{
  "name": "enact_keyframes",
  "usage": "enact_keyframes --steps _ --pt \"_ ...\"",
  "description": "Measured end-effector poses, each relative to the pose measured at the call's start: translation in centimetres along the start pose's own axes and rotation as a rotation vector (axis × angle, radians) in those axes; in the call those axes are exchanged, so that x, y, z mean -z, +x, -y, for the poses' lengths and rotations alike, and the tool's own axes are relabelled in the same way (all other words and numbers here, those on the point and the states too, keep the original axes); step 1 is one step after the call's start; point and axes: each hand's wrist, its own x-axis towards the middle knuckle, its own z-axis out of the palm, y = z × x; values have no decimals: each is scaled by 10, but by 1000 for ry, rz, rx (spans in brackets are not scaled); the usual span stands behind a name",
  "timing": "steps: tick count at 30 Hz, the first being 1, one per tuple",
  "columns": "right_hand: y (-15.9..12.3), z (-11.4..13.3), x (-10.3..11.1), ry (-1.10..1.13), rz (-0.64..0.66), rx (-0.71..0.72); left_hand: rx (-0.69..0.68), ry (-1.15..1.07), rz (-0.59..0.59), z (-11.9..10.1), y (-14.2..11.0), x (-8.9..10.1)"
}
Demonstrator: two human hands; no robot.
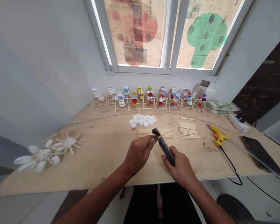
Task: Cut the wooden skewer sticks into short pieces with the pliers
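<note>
My right hand is wrapped round the handles of a black pliers-like cutting tool, its head pointing up and to the left. My left hand pinches one end of a thin wooden stick by the tool's head. From there the stick slants up to the right. Whether the jaws press on it I cannot tell. Beyond my hands lie a row of long wooden sticks and a stack of shorter cut sticks. White bottle caps are grouped behind the long sticks.
Small stick frames with coloured cap wheels line the back of the table. At the left lie white cap-and-stick wheels. A yellow glue gun, a dark phone, a power strip and a bagged stick bundle are at the right.
</note>
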Motion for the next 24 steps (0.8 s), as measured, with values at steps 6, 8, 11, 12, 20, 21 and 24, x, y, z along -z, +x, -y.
enact_keyframes --steps 6,8,11,12,20,21,24 --pt "2 -3 -3 -71 -6 10 125 -192 173 2 8 11" --pt "4 -4 -6 -107 -11 -1 137 -186 158 4 9 10" --pt "7 -4 -10 -147 -10 -22 118 -107 99 8 6 3" --pt "8 -4 -11 -155 -7 -30 101 -64 71 9 4 0" --pt "11 -1 -15 -189 18 -61 -32 264 -135 20 -10 -23" --pt "12 -2 -15 -192 20 -65 -33 266 -132 20 -11 -25" --pt "11 -4 -18 -199 28 -73 -18 268 -131 23 -12 -28"
